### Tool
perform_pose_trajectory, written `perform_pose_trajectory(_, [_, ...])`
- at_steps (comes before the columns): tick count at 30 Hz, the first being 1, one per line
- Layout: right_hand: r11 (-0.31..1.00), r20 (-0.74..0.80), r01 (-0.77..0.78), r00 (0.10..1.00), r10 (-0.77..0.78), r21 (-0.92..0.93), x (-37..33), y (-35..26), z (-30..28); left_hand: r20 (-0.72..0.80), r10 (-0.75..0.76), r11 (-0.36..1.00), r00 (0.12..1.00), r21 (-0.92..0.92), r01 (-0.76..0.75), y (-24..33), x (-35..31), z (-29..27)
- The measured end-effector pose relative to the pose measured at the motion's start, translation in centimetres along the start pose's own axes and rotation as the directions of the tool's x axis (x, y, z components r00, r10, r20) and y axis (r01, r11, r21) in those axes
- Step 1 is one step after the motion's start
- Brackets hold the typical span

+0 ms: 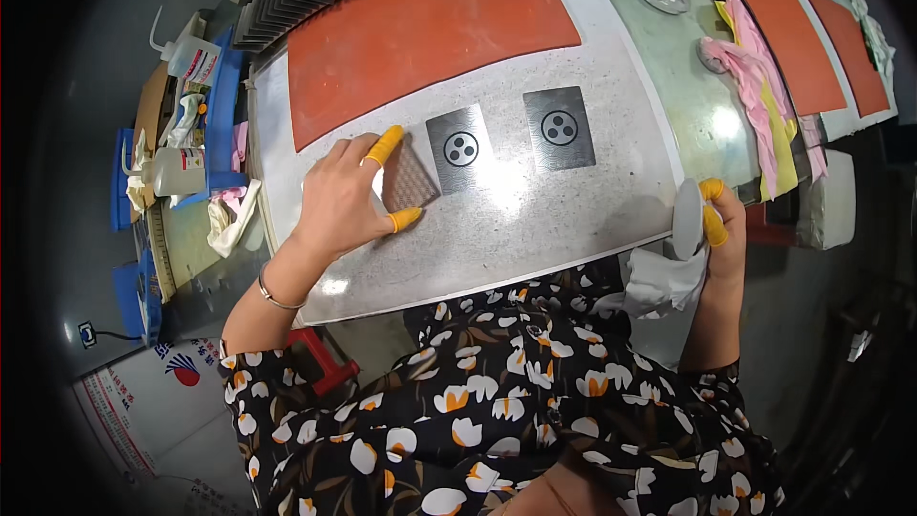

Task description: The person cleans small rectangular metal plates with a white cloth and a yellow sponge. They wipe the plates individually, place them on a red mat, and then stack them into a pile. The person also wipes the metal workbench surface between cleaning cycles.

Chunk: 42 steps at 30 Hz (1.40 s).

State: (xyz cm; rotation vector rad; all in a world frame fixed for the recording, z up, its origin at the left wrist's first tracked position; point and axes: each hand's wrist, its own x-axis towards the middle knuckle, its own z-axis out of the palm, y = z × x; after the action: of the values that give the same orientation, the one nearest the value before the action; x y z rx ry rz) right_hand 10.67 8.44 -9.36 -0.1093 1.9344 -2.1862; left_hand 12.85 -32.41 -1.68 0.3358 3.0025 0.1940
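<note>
two bottles [179, 172] at left bear labels [202, 65]; left hand [339, 186], half-spread, grips brown plate [411, 177]; right hand [728, 229] pinches grey disc [687, 220].

Before me, a pale-topped workbench [583, 205], white glare [511, 186] pooled mid-surface. To my right, a greenish tabletop [705, 148], smooth, with its own bright highlight [726, 121]. Near left, I noted red metal legs [330, 368] below the bench edge, a white carton [143, 411] beyond them. Right, dim grey floor [802, 325]; the outer margins were too dark for me to read.
</note>
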Motion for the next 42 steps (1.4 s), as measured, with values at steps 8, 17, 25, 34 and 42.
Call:
perform_pose_trajectory(8, [1.000,0.021,0.003,1.000,-0.003,0.004,0.1,0.2,-0.1,-0.212,-0.093,0.862,0.973,-0.507,-0.028,-4.0,-2.5,3.1])
perform_pose_trajectory(17, [1.000,0.011,-0.001,1.000,0.001,-0.004,-0.1,0.3,-0.4,-0.032,-0.213,0.968,0.977,-0.141,0.207,-9.1,-7.0,3.2])
perform_pose_trajectory(25, [1.000,-0.010,0.030,0.999,-0.030,-0.001,0.0,0.2,0.0,-0.065,-0.192,0.979,0.979,0.061,0.196,-6.2,-6.9,0.9])
perform_pose_trajectory(34, [0.996,0.040,-0.006,0.999,0.010,-0.090,0.2,0.1,-0.8,-0.212,-0.281,0.910,0.936,-0.368,0.190,-7.4,-8.9,1.5])
perform_pose_trajectory(42, [0.996,0.052,-0.038,0.998,0.042,-0.084,0.1,0.4,-1.1,-0.179,-0.327,0.849,0.928,-0.488,0.205,-10.0,-12.3,3.7])
